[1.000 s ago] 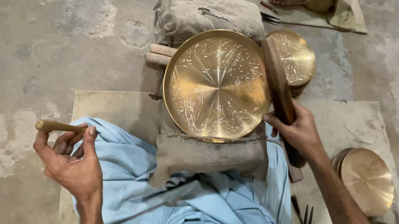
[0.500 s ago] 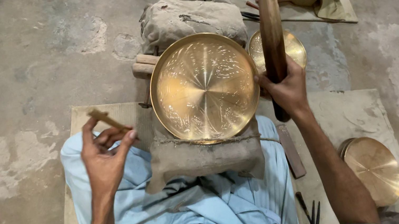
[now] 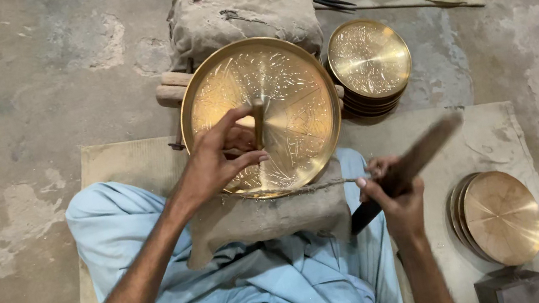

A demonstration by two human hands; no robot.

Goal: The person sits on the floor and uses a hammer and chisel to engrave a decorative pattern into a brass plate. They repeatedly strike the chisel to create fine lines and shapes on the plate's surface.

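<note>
Big plate (image 3: 289, 91) leans on a padded sack (image 3: 258, 214) in the person's lap. Left hand (image 3: 217, 160) sets a punch (image 3: 257, 121) on the plate's middle. Right hand (image 3: 396, 200), right of the plate, holds a mallet (image 3: 409, 165). Plate stack (image 3: 371, 63) behind-right. Second stack (image 3: 499, 216) far right on the mat (image 3: 483, 132). Another sack (image 3: 241, 15) behind.

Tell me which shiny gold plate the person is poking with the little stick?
The biggest plate, right in front of them on the padded sack. The left hand holds the stick on it. The two stacks of smaller plates sit untouched to the right.
</note>
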